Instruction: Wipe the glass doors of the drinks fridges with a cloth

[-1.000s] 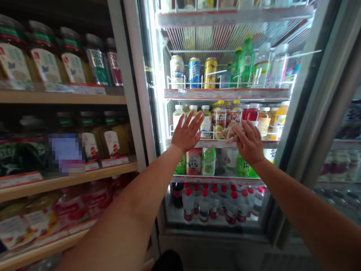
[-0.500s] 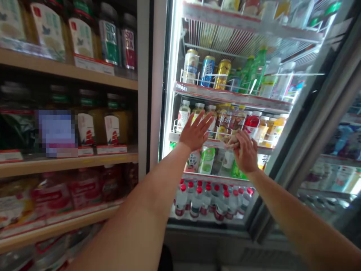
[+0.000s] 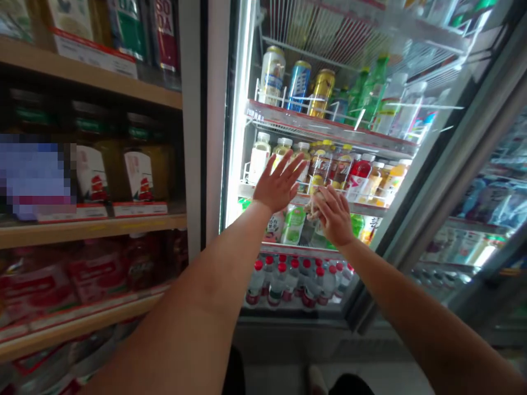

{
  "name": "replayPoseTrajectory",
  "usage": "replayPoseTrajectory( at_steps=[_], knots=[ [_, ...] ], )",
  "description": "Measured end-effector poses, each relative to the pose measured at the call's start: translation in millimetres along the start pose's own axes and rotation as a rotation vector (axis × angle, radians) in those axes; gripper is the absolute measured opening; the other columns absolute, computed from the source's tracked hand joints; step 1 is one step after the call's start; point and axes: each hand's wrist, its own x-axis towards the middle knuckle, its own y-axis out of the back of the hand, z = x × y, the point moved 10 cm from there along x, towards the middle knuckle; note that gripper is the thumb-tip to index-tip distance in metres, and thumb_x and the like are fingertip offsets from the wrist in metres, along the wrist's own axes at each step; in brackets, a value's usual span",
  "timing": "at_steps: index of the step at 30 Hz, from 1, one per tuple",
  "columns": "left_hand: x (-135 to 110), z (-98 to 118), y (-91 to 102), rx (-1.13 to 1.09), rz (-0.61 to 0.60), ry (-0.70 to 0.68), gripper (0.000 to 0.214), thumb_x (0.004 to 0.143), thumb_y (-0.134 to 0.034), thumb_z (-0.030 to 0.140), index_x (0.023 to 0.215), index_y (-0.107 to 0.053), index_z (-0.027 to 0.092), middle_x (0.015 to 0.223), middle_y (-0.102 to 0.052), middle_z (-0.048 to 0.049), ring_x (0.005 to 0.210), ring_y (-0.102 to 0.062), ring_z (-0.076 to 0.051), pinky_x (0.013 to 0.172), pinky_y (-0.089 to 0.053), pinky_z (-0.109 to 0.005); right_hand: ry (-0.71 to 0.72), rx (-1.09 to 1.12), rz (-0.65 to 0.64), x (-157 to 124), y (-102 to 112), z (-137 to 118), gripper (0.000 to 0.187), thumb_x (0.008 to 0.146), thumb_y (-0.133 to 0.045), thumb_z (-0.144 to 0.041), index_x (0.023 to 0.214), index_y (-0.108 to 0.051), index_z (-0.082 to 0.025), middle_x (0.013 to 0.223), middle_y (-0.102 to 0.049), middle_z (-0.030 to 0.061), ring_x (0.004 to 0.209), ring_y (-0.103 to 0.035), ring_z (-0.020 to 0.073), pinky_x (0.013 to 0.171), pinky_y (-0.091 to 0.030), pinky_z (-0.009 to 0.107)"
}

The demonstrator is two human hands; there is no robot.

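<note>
Fingers spread and palm forward, my left hand (image 3: 276,185) is raised in front of a lit drinks fridge, level with a row of bottles. To its right and slightly lower, my right hand (image 3: 335,216) is closed over a crumpled beige cloth (image 3: 313,207), part of which is hidden under the fingers. Light streaks suggest a glass pane before the shelves; whether either hand touches it I cannot tell. Behind the hands stand a red-drink bottle (image 3: 359,174), a white-capped bottle (image 3: 259,159) and a green carton (image 3: 293,224).
Cans, including a blue can (image 3: 299,85) and a gold can (image 3: 322,92), stand on the shelf above. Red-capped water bottles (image 3: 276,285) fill the bottom. Wooden shelves (image 3: 94,227) with large bottles are on the left. A metal door frame (image 3: 415,225) slants along the right.
My right hand has moved left and a little down with the cloth, closer to my left hand. My left hand stays spread. The view has shifted slightly right and down.
</note>
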Motion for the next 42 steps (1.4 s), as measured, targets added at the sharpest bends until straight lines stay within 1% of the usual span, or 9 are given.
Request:
replayPoseTrajectory(
  at_steps=[8,11,15,18,23,30,37,39,42],
  knots=[
    [-1,0,0.1,0.004,-0.001,0.002,0.066,0.104,-0.037,0.03,0.165,-0.013,0.021,0.171,-0.02,-0.0019,0.16,-0.004,-0.026,0.132,0.001,-0.054,-0.158,0.073,0.117,15,6,12,0.052,0.1,-0.041,-0.016,0.15,-0.05,-0.026,0.157,-0.05,0.0094,0.153,-0.036,0.0278,0.122,-0.034,0.053],
    [-2,0,0.7,0.025,0.0,-0.002,0.065,0.104,-0.036,0.03,0.165,-0.014,0.021,0.171,-0.02,-0.0017,0.16,-0.002,-0.025,0.132,0.002,-0.053,-0.092,0.102,-0.026,-3,-12,-17,0.059,0.099,-0.048,-0.025,0.157,-0.038,-0.022,0.164,-0.039,0.0124,0.158,-0.023,0.0316,0.124,-0.032,0.057],
    [-3,1,1.1,0.046,0.004,-0.006,0.065,0.105,-0.037,0.03,0.165,-0.015,0.02,0.171,-0.02,-0.0021,0.16,-0.002,-0.025,0.132,0.002,-0.054,0.076,0.082,-0.181,-15,-26,-44,0.052,0.098,-0.056,-0.03,0.15,-0.049,-0.022,0.16,-0.046,0.0124,0.159,-0.018,0.0315,0.125,-0.029,0.057],
    [-3,0,1.0,0.053,0.005,-0.003,0.063,0.105,-0.035,0.031,0.165,-0.019,0.02,0.17,-0.021,-0.0019,0.159,-0.003,-0.025,0.133,0.002,-0.052,0.046,0.076,-0.071,6,-11,-22,0.045,0.1,-0.052,-0.02,0.143,-0.055,-0.027,0.157,-0.052,0.0076,0.157,-0.027,0.028,0.126,-0.028,0.055],
    [-3,0,0.9,0.043,-0.007,-0.001,0.062,0.105,-0.035,0.031,0.164,-0.019,0.019,0.17,-0.021,-0.0025,0.159,-0.002,-0.024,0.133,0.004,-0.051,-0.257,0.091,0.239,24,17,36,0.05,0.101,-0.046,-0.02,0.15,-0.048,-0.028,0.162,-0.043,0.009,0.155,-0.03,0.0307,0.123,-0.031,0.06],
    [-3,-1,1.4,0.014,-0.018,0.022,0.067,0.104,-0.038,0.03,0.166,-0.013,0.024,0.17,-0.021,-0.0017,0.159,-0.003,-0.023,0.133,0.001,-0.053,0.164,0.058,-0.169,-3,-20,-22,0.051,0.1,-0.051,-0.018,0.149,-0.05,-0.031,0.155,-0.054,0.003,0.154,-0.034,0.0207,0.126,-0.032,0.047],
    [-2,-1,0.4,0.033,-0.041,0.032,0.067,0.104,-0.037,0.031,0.166,-0.013,0.024,0.17,-0.021,-0.002,0.16,-0.004,-0.024,0.132,0.0,-0.053,-0.201,0.069,0.142,21,11,29,0.063,0.102,-0.045,-0.02,0.162,-0.027,-0.026,0.164,-0.04,0.0113,0.154,-0.033,0.0287,0.124,-0.033,0.055],
    [-3,-1,0.0,0.045,-0.046,0.032,0.066,0.104,-0.037,0.031,0.165,-0.014,0.023,0.17,-0.022,-0.0022,0.16,-0.004,-0.024,0.133,0.0,-0.053,-0.165,0.068,0.14,13,9,20,0.068,0.101,-0.047,-0.019,0.164,-0.02,-0.025,0.166,-0.036,0.0127,0.155,-0.032,0.0293,0.123,-0.035,0.055],
    [-3,0,0.2,0.077,-0.047,0.028,0.063,0.105,-0.035,0.032,0.165,-0.019,0.021,0.17,-0.023,-0.0032,0.16,-0.003,-0.024,0.133,0.0,-0.052,0.117,0.041,-0.036,-1,-6,-12,0.067,0.101,-0.05,-0.017,0.163,-0.025,-0.027,0.163,-0.043,0.0095,0.154,-0.033,0.0247,0.124,-0.036,0.049]
  ],
)
